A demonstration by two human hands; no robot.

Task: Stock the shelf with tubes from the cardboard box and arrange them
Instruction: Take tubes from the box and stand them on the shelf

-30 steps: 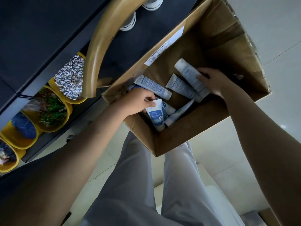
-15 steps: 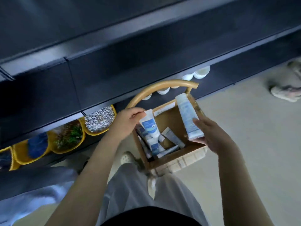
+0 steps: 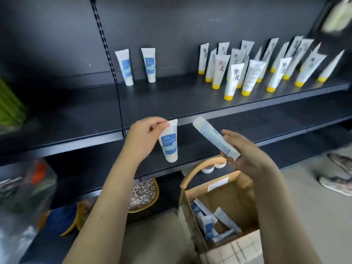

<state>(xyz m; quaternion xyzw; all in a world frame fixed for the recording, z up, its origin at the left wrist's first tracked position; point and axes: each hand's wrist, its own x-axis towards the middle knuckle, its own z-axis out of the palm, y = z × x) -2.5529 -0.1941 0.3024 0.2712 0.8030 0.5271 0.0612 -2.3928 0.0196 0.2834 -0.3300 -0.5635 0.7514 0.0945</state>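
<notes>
White tubes [image 3: 169, 141] held at the shelf's [image 3: 171, 103] front edge.
Left hand [image 3: 144, 138] pinched the hanging tube's [image 3: 168, 147] crimp; right hand [image 3: 245, 155] gripped the tilted tube [image 3: 213, 137] above the cardboard box [image 3: 234, 197].

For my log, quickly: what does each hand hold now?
Left hand: pinches a blue-label tube by its crimp.
Right hand: grips a pale tube.

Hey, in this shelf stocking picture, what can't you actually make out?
All in the head view:
- Blue-labelled tube in the left hand: print too small and blurred to read.
- Long tube in the right hand: label motion-blurred.
- Tubes in the box: count unclear, since the cardboard box wall and overlap hide some.
- Green object: cut off by the left edge, blurred.
- Pale object: blurred, cut off at the top right.
</notes>
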